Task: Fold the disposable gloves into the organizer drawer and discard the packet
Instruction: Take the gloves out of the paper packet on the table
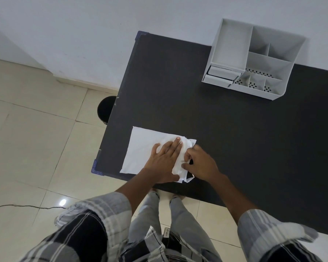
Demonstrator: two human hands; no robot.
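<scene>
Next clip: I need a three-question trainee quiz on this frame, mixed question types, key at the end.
1. True or false: the left hand lies flat on the white gloves.
2. Where does the organizer stand? A) the table's far edge by the wall B) the floor C) next to the gloves
3. What dark round thing stands on the floor past the table's left edge?

Key
1. True. The right hand pinches the crumpled end of the gloves beside it.
2. A.
3. A bin, partly hidden by the table.
</scene>
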